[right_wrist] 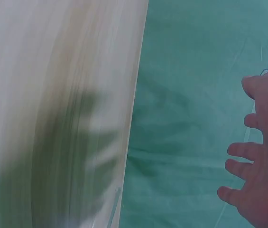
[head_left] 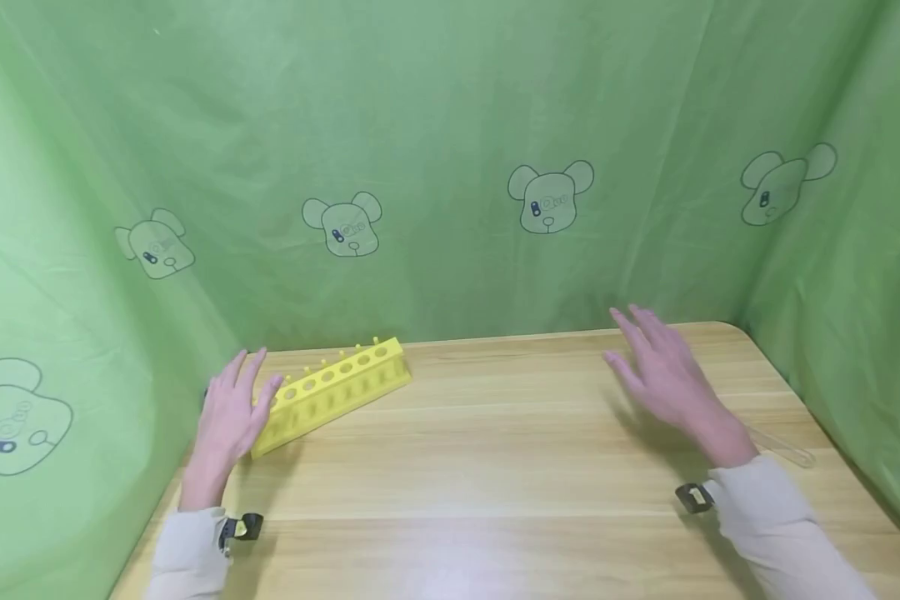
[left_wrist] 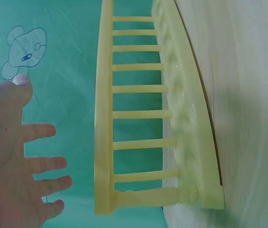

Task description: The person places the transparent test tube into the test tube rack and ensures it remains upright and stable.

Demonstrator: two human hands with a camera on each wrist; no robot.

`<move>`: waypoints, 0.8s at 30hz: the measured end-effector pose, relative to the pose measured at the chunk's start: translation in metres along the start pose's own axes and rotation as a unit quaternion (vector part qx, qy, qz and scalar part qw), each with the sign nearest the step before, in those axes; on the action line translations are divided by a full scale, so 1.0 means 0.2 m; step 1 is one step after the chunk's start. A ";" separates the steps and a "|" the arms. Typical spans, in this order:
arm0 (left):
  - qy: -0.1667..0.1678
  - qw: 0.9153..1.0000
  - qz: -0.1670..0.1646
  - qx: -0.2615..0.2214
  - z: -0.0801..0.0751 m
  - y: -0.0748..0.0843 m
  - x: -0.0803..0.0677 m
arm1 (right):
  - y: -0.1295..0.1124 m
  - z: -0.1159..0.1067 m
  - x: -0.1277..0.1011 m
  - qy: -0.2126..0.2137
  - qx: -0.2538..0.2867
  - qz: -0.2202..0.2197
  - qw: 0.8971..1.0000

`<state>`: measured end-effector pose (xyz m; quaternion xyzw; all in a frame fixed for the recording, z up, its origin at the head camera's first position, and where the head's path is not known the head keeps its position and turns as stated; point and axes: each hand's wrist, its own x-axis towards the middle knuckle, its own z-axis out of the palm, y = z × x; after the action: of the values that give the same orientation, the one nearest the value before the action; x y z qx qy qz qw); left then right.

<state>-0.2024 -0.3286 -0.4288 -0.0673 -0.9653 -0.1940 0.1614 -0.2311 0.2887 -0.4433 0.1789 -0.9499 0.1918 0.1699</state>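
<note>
All around the table hangs a green curtain printed with bear heads, the largest thing we see, closing off the back and both sides. The wooden table itself fills the lower half of the head view. Next in size is the yellow test tube rack, which lies at about ten o'clock on the table, near the back left corner; its long axis runs from eight o'clock up toward two o'clock, with a row of round holes along the top. Our left hand sits at the rack's near, eight o'clock end, fingers straight and spread, holding nothing; from the head view they seem to touch or just clear that end, and the left wrist view shows a gap between fingers and rack, so we cannot tell contact for sure. Our right hand hovers at two o'clock, well apart from the rack, fingers likewise spread and empty. Smallest, a clear tube lies on the table at four o'clock, just beside our right wrist.
</note>
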 end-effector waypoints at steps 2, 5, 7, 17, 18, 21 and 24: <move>0.008 1.000 0.000 -0.006 0.00 0.01 -0.01 | -0.02 0.01 0.01 0.002 0.004 -0.003 1.000; 0.016 1.000 -0.007 -0.015 0.01 0.01 -0.03 | -0.04 0.02 0.02 0.007 0.010 -0.008 1.000; 0.019 1.000 -0.014 -0.020 0.01 0.02 -0.04 | -0.06 0.03 0.02 0.011 0.012 -0.012 1.000; 0.053 0.996 -0.026 -0.070 0.05 0.05 -0.07 | -0.14 0.07 0.04 0.026 0.033 -0.017 0.999; 0.056 0.995 -0.029 -0.076 0.06 0.05 -0.08 | -0.15 0.07 0.04 0.027 0.033 -0.018 0.999; 0.062 0.993 -0.036 -0.088 0.06 0.04 -0.08 | -0.16 0.08 0.05 0.032 0.033 -0.022 0.999; 0.067 0.993 -0.037 -0.095 0.05 0.03 -0.09 | -0.18 0.10 0.06 0.034 0.035 -0.023 0.999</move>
<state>-0.1873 -0.3199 -0.4419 -0.0336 -0.9314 -0.2944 0.2115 -0.2310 0.2456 -0.4442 0.1997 -0.9320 0.2268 0.2001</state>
